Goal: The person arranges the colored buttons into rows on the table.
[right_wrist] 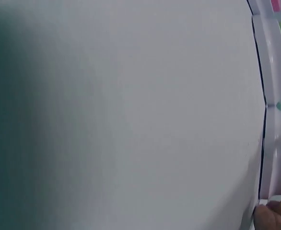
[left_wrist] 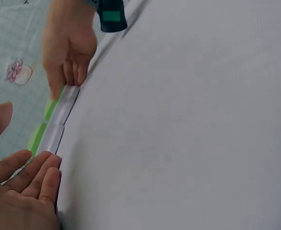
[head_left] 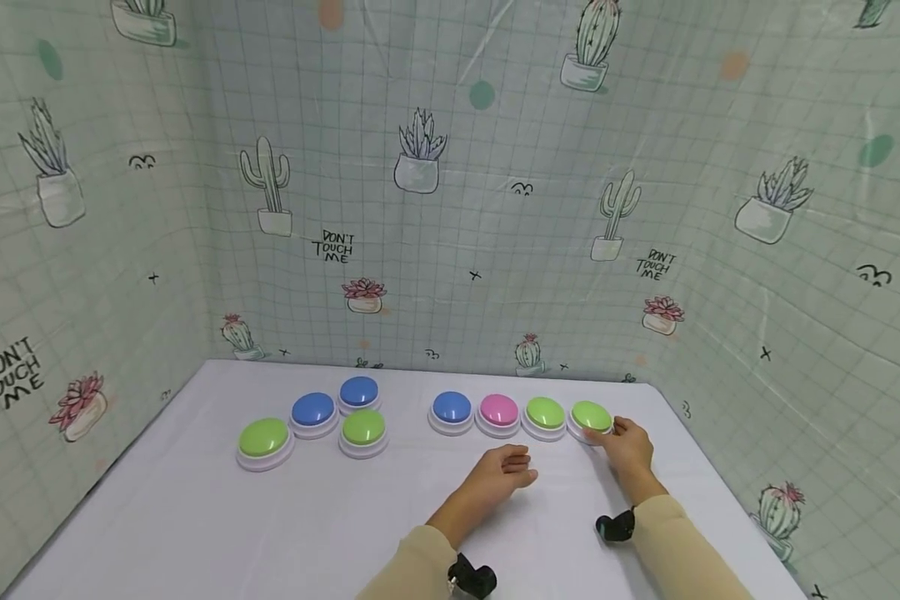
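Four round push buttons with white bases stand side by side at the back right: a blue button point(head_left: 452, 407), a pink button point(head_left: 498, 409), a green button point(head_left: 545, 412) and the end green button point(head_left: 591, 416). My right hand point(head_left: 630, 450) grips that last one at its right side, thumb along the front. In the right wrist view, curled fingertips point(right_wrist: 275, 215) show right at the end of its base point(right_wrist: 275, 153). My left hand point(head_left: 492, 479) hovers in front of the row with its fingers loosely bent and nothing in them.
On the left stand a large green button point(head_left: 263, 437), two blue buttons, one in front point(head_left: 313, 409) and one behind point(head_left: 359, 391), and another green button point(head_left: 363, 427). They sit on a white table point(head_left: 195, 533), enclosed by a cactus-print cloth point(head_left: 450, 308) at the back and sides.
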`<state>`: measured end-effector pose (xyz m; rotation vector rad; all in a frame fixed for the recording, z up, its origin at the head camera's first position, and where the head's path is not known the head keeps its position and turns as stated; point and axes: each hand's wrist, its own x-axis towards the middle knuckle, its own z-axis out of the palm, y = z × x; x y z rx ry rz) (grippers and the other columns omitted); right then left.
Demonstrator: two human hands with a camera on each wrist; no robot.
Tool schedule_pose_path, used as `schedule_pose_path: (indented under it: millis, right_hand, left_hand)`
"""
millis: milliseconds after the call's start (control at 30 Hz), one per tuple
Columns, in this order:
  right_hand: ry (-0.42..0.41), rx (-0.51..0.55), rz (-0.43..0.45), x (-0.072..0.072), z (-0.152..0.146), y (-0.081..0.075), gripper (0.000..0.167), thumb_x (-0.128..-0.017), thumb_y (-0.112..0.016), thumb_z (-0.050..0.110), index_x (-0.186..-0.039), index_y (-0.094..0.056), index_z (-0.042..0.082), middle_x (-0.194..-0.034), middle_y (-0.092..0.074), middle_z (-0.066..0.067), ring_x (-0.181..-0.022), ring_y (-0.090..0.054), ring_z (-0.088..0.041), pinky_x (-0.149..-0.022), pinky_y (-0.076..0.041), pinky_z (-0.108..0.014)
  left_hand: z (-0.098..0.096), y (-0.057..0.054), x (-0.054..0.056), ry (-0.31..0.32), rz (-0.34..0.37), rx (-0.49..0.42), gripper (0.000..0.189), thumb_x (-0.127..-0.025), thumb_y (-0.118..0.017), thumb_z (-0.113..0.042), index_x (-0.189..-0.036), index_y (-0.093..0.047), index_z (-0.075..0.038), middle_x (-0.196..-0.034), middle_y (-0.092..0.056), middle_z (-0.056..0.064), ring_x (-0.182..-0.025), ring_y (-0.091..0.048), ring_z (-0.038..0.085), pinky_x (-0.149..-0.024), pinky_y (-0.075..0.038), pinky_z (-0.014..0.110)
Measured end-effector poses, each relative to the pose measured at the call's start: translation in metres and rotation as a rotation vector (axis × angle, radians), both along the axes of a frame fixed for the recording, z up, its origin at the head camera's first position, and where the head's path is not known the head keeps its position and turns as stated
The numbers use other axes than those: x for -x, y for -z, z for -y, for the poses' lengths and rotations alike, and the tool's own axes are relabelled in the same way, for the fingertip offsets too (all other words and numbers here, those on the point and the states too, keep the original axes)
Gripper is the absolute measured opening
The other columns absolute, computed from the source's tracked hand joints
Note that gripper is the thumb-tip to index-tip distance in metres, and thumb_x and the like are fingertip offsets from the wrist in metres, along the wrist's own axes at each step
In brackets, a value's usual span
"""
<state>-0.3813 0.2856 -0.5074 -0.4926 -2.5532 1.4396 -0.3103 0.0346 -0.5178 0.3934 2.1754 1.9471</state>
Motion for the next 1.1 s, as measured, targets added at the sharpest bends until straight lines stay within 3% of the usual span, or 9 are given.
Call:
schedule_pose_path:
  millis: [200, 367, 600, 767, 933, 1033, 1100]
  right_hand:
    - [0.120, -0.083, -0.129, -0.001, 0.032, -0.002, 0.076, -0.093, -0.077, 0.019, -0.150, -0.040, -0.017, -0.152, -0.044, -0.038, -0.142, -0.038, -0.055, -0.122, -0.032, -0.061]
    - [0.116, -0.069, -0.233, -0.003, 0.070, -0.017, 0.077, -0.093, -0.078, 0.017, -0.152, -0.040, -0.015, -0.153, -0.043, -0.038, -0.142, -0.036, -0.057, -0.122, -0.027, -0.064]
    - [-0.009, -0.038, -0.351, -0.008, 0.127, -0.029, 0.075, -0.092, -0.081, 0.013, -0.151, -0.043, -0.014, -0.153, -0.047, -0.034, -0.138, -0.049, -0.052, -0.117, -0.042, -0.058]
    - [-0.123, -0.043, -0.432, -0.017, 0.174, -0.022, 0.072, -0.088, -0.084, 0.010, -0.146, -0.050, -0.014, -0.146, -0.054, -0.034, -0.131, -0.057, -0.052, -0.112, -0.048, -0.058]
    - [-0.237, 0.043, -0.480, -0.030, 0.218, -0.019, 0.070, -0.087, -0.085, 0.006, -0.145, -0.051, -0.013, -0.148, -0.053, -0.033, -0.134, -0.054, -0.051, -0.113, -0.047, -0.055]
    - [-0.309, 0.124, -0.470, -0.036, 0.244, -0.019, 0.071, -0.087, -0.085, 0.005, -0.146, -0.051, -0.012, -0.150, -0.052, -0.032, -0.138, -0.052, -0.048, -0.114, -0.046, -0.052]
    - [-0.365, 0.158, -0.431, -0.039, 0.259, -0.017, 0.071, -0.087, -0.086, 0.007, -0.146, -0.051, -0.012, -0.151, -0.051, -0.031, -0.140, -0.050, -0.046, -0.115, -0.046, -0.050]
  left_hand:
    - [0.045, -0.002, 0.000, -0.093, -0.053, 0.029, 0.051, -0.099, -0.073, -0.010, -0.142, -0.056, 0.010, -0.133, -0.065, 0.022, -0.126, -0.063, 0.037, -0.109, -0.054, 0.048]
    - [0.082, -0.010, 0.000, -0.204, -0.110, 0.076, 0.050, -0.099, -0.072, -0.010, -0.141, -0.056, 0.012, -0.135, -0.063, 0.027, -0.127, -0.061, 0.041, -0.110, -0.052, 0.049]
    - [0.130, -0.021, -0.006, -0.334, -0.182, 0.141, 0.053, -0.100, -0.072, -0.011, -0.145, -0.052, 0.011, -0.146, -0.056, 0.028, -0.137, -0.052, 0.044, -0.118, -0.043, 0.053]
    - [0.157, -0.017, -0.011, -0.558, -0.238, 0.115, 0.049, -0.097, -0.073, -0.003, -0.141, -0.056, 0.011, -0.141, -0.058, 0.029, -0.136, -0.054, 0.046, -0.116, -0.046, 0.053]
    - [0.177, -0.015, -0.012, -0.757, -0.270, 0.087, 0.049, -0.092, -0.075, 0.004, -0.137, -0.058, 0.013, -0.139, -0.056, 0.033, -0.137, -0.051, 0.049, -0.117, -0.044, 0.055]
    - [0.188, -0.018, -0.012, -0.797, -0.263, 0.094, 0.052, -0.091, -0.074, 0.004, -0.140, -0.056, 0.013, -0.145, -0.052, 0.035, -0.141, -0.046, 0.052, -0.120, -0.039, 0.058]
    - [0.193, -0.018, -0.012, -0.787, -0.230, 0.102, 0.054, -0.094, -0.073, 0.001, -0.143, -0.054, 0.012, -0.149, -0.049, 0.035, -0.144, -0.042, 0.052, -0.121, -0.036, 0.058]
